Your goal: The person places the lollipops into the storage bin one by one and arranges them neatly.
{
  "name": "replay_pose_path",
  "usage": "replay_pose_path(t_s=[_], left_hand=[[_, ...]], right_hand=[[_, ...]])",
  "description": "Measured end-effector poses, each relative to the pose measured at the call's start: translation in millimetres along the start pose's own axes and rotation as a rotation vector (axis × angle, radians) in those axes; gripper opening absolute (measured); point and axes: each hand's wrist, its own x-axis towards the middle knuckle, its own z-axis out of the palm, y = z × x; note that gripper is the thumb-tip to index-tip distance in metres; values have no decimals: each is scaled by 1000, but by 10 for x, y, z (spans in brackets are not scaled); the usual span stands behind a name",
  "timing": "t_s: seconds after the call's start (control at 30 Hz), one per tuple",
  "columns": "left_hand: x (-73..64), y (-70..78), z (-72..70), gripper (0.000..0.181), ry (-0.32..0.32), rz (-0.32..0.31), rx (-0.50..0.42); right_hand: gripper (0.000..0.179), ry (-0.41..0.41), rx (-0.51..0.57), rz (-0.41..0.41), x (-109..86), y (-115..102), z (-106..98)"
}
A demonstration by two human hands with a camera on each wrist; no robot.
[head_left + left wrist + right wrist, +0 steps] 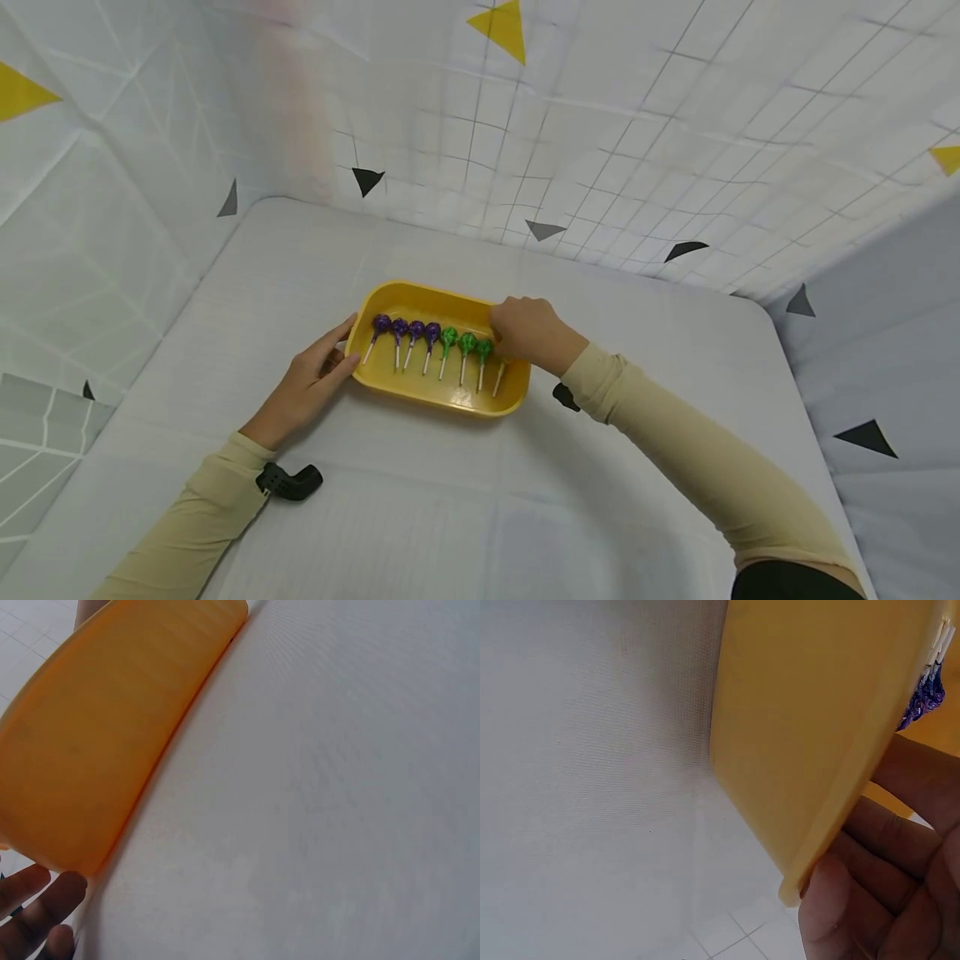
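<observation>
A yellow plastic tray [427, 402] stands on the white table, with a row of lollipops inside. Several purple lollipops [416, 331] lie at the left, then three green lollipops [467, 343]. One more lollipop [498, 380] is at the right, its head mostly covered by my right hand. My left hand [311, 379] holds the tray's left end, thumb by the rim and fingers against the outer wall. At the far right corner, my right hand [534, 333] grips the rim; in the right wrist view the thumb [826, 896] is at the rim and fingers reach behind it.
White cloth covers the table [420, 517]. Behind it hangs a pale sheet [585, 125] with grid lines and yellow, black and grey shapes. A dark wrist device [288, 482] sits on my left sleeve.
</observation>
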Motion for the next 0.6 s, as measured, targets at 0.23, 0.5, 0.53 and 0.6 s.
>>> replay_pose_path(t_s=[0.23, 0.5, 0.53, 0.6], left_hand=[[8, -25, 2, 60, -3, -9, -1], [12, -33, 31, 60, -17, -21, -11], [15, -31, 34, 60, -17, -22, -11], [21, -32, 41, 60, -18, -21, -14]], right_hand=[[16, 57, 13, -17, -78, 34, 16], [16, 173, 127, -34, -287, 129, 153], [16, 195, 138, -36, -335, 140, 177], [21, 250, 164, -41, -437, 162, 239]])
